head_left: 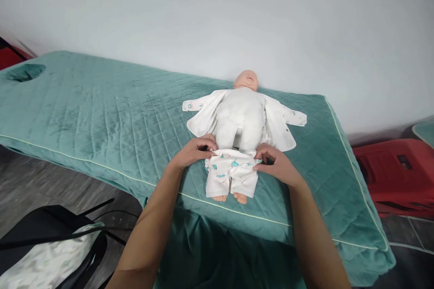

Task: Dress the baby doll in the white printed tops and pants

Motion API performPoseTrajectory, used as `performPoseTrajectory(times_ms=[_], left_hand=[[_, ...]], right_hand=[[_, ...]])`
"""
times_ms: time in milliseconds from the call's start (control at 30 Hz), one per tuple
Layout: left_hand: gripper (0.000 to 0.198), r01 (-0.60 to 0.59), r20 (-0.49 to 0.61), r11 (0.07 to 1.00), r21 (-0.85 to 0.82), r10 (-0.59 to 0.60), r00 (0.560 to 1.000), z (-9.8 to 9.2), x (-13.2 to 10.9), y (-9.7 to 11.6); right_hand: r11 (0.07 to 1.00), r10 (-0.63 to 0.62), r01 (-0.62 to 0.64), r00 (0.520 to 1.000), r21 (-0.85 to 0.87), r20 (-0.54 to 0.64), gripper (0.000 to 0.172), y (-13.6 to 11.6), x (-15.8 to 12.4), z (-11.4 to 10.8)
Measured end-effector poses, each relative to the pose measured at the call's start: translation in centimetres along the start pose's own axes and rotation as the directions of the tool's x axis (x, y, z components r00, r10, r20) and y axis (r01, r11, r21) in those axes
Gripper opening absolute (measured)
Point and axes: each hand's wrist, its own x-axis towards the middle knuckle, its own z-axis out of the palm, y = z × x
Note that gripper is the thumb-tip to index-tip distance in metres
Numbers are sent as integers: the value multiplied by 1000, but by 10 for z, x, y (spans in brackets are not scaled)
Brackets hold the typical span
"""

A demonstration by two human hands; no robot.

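A baby doll (240, 110) with a white cloth body lies on its back on the green quilted bed, its feet towards me. Small white trousers (232, 172) with a teal print cover its lower legs, and the toes stick out of the cuffs. My left hand (195, 150) pinches the waistband at its left side. On the right side, my right hand (275, 162) grips the same waistband between thumb and fingers. An opened white jacket (283, 128) is on the doll's arms, its front panels spread to both sides.
The green bed (101, 108) stretches left to a face hole (25, 72), against a pale wall (217, 18). A black chair (50, 223) with printed cloth (54, 255) stands lower left. A red case (400, 174) sits at the right.
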Motion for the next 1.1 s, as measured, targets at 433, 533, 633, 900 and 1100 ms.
performPoseTrajectory(times_ms=[433, 533, 633, 900, 1100], left_hand=[[17, -82, -439, 995, 62, 101, 893, 11, 3, -13], [16, -47, -519, 988, 145, 117, 847, 18, 8, -7], [18, -20, -540, 980, 197, 125, 832, 24, 13, 1], [20, 15, -511, 987, 157, 68, 857, 22, 27, 1], [22, 37, -485, 992, 117, 25, 874, 19, 30, 3]], right_hand=[[996, -18, 31, 988, 83, -156, 25, 3, 3, 7], [994, -17, 45, 961, 95, -276, 28, 1, 12, 11], [991, -15, 64, 924, 116, -381, 30, -6, 23, 11], [987, -152, 157, 930, -11, -336, 18, -27, 61, -5], [993, -115, 105, 914, -48, -389, 18, -5, 69, 5]])
